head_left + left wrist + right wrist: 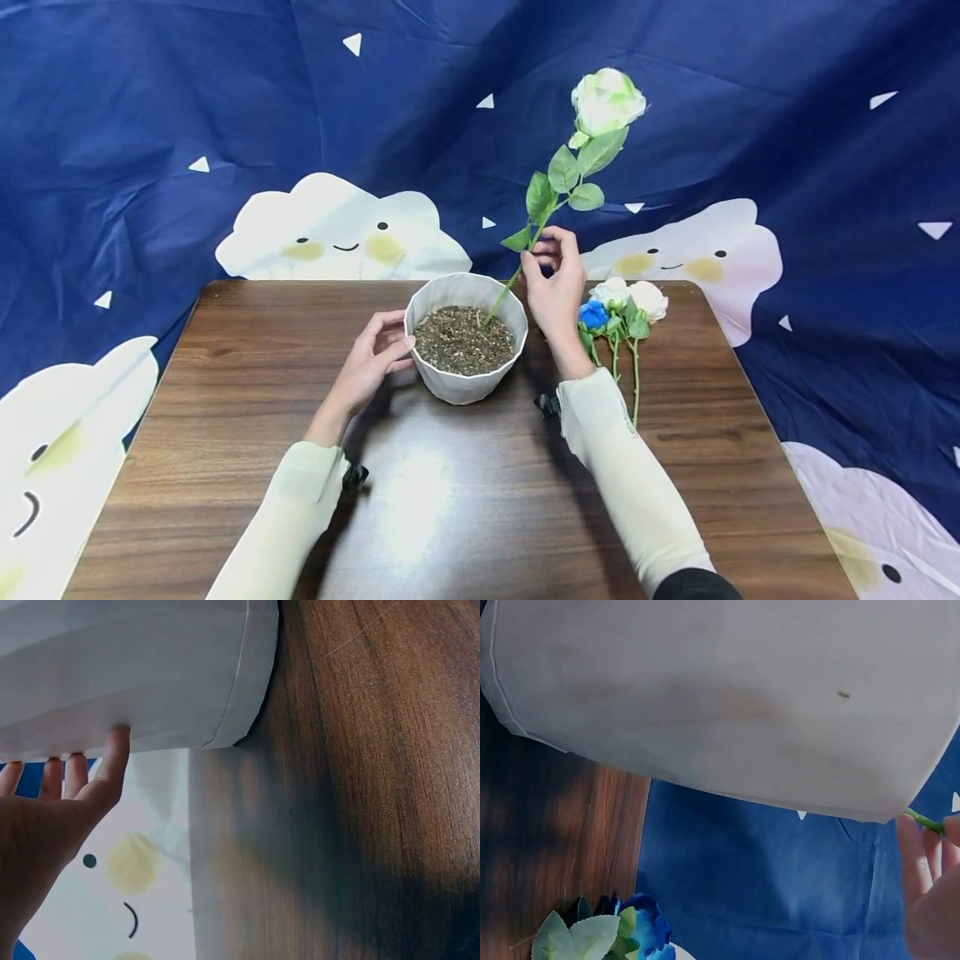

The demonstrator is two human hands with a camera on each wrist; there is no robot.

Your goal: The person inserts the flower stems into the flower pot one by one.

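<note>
A white faceted flower pot [463, 390] filled with dark soil [465, 342] stands on the wooden table. Against its left side rests my left hand [372, 348], thumb near the rim; in the left wrist view the fingertips of that hand [67, 802] touch the pot wall [150, 682]. My right hand [557, 287] pinches the green stem of a white-green artificial rose [607, 104] above the pot's right rim. The rose leans up to the right, and its lower stem end meets the soil. In the right wrist view the pot [720, 705] hides most of the stem.
Right of the pot lie several more artificial flowers: a blue one [593, 315] and white ones [648, 301], stems toward me. Behind the table [262, 358] hangs a blue curtain [420, 100] with clouds and triangles.
</note>
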